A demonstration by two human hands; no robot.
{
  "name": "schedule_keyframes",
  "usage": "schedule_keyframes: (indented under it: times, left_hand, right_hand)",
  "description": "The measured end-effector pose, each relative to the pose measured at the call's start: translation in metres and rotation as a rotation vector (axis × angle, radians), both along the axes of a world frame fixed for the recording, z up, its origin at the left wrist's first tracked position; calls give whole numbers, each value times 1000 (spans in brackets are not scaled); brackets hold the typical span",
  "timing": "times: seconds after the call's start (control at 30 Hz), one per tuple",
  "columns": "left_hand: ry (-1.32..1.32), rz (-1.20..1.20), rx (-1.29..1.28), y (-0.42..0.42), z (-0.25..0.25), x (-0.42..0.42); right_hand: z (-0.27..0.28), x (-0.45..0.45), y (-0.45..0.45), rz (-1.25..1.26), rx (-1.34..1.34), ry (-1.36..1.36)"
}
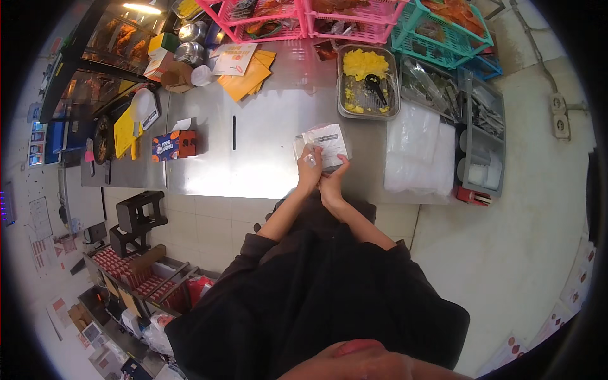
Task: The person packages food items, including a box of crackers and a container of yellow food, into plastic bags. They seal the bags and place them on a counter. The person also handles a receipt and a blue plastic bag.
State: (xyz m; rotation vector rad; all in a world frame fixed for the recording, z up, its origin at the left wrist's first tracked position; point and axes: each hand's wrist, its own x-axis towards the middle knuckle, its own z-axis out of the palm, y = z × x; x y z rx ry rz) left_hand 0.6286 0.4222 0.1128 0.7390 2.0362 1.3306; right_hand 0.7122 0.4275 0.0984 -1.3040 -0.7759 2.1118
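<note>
Both hands meet over the steel table, near its front edge. My left hand grips the left side of a clear plastic packet with a white printed paper showing in it. My right hand is at the packet's lower right corner, thumb on top and fingers underneath, partly hidden. Some crumpled clear plastic lies over my left fingers. Beyond the packet, a mesh-lined tray holds yellow food pieces and a black scoop. Right of the hands lies a stack of clear plastic bags.
Pink baskets and a green basket line the back. Grey bins and a red tape dispenser are at right. At left are a printed carton, orange envelopes, a kitchen scale and a yellow cutting board.
</note>
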Motion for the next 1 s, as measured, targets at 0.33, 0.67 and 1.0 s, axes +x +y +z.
schedule_keyframes:
  times: [0.33,0.67,1.0]
  left_hand:
    - [-136,9,-25,2,-14,-5]
    - [-233,36,5,0,-24,-11]
    - [-153,27,68,3,-26,-9]
  right_hand:
    - [-13,-17,-18,-141,187,43]
    - [8,23,1,104,527,-301]
    - [10,22,23,23,747,-332]
